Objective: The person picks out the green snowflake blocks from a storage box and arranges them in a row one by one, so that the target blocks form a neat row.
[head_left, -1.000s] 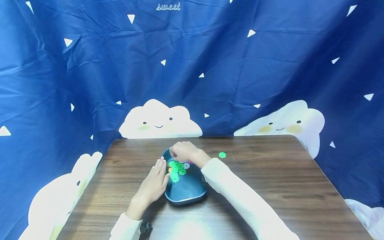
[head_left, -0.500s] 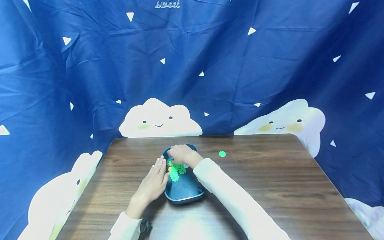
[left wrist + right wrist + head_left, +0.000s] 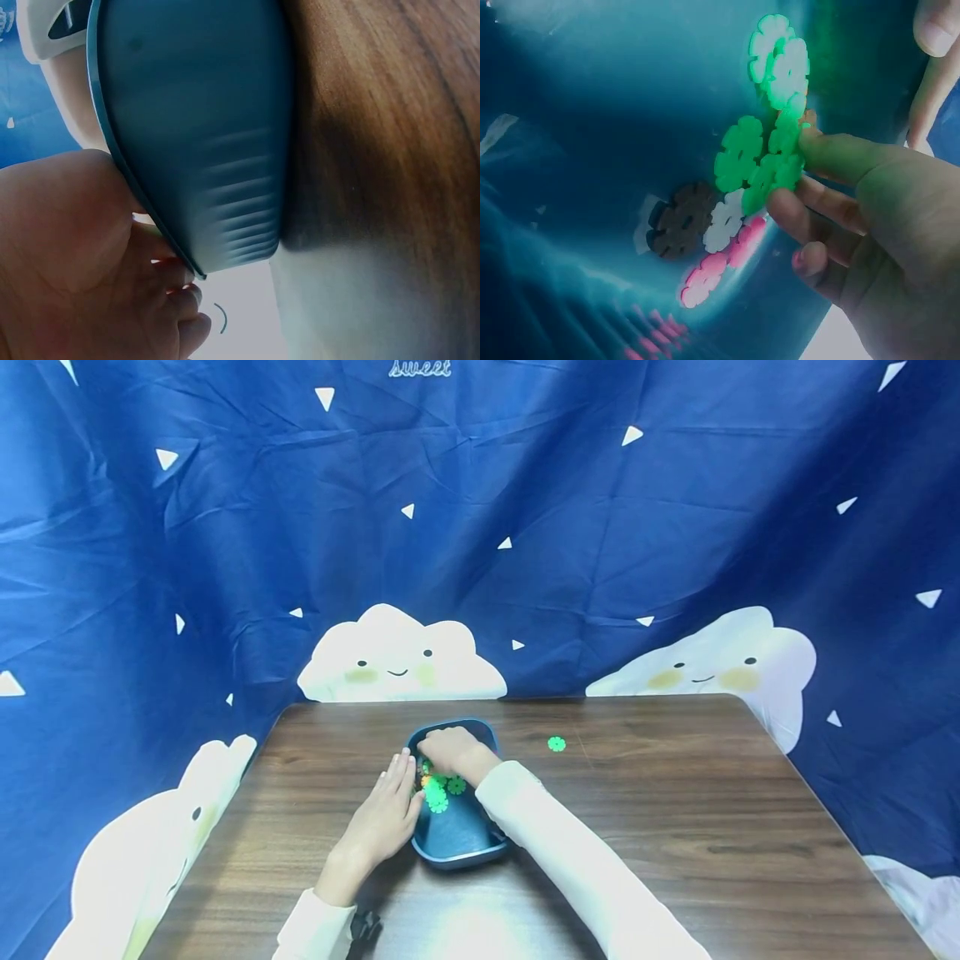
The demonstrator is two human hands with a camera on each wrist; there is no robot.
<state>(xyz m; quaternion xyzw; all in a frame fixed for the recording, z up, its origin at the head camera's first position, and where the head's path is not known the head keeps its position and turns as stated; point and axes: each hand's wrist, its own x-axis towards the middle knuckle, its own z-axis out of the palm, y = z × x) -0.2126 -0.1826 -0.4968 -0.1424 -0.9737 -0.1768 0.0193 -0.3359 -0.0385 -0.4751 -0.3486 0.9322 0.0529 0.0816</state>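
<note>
The right hand (image 3: 450, 752) reaches down inside a dark blue-green basin (image 3: 459, 839) with rounded corners, its thumb and fingers bent around the edge of several bright green, flat, flower-shaped plastic pieces (image 3: 739, 154); whether it grips one, I cannot tell. The pieces form a loose cluster under that hand and on its left. Against them, by the fingertips, lie a white flower-shaped piece (image 3: 724, 221), a dark brown one (image 3: 682, 221) and two pink ones (image 3: 705, 279), while a bit of orange (image 3: 427, 782) shows between the two hands.

The left hand (image 3: 380, 818) rests with straight, relaxed fingers along the basin's left rim, a barrier on the right hand's left; the far wall rises just beyond the right hand. Toward the person, the basin floor leaves room. The white right sleeve (image 3: 570, 852) crosses the right rim.

Well apart to the right hand's right, a single green flower-shaped piece (image 3: 557, 744) lies on the brown wood-grain table (image 3: 675, 818). Past the table's far edge hangs a blue cloth (image 3: 465, 468) with white clouds.
</note>
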